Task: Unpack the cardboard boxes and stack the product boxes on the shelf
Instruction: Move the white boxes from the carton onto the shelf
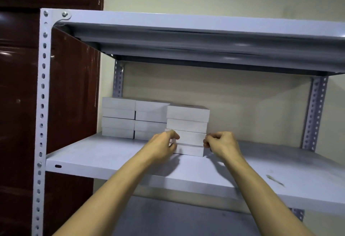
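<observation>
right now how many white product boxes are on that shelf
12 in view, in three stacks of four on the shelf: left stack, middle stack, and right stack, held at its lower boxes by left hand and right hand. More may hide behind.

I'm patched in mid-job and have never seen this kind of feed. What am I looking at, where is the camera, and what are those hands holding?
There is no machine here: a person works bare-handed, and the single picture comes from a camera on their head, looking forward and down. Both arms reach onto a grey metal shelf. On it stand three stacks of flat white product boxes, four high each: left stack, middle stack, right stack. The left hand and right hand grip the ends of the right stack's lower boxes.
</observation>
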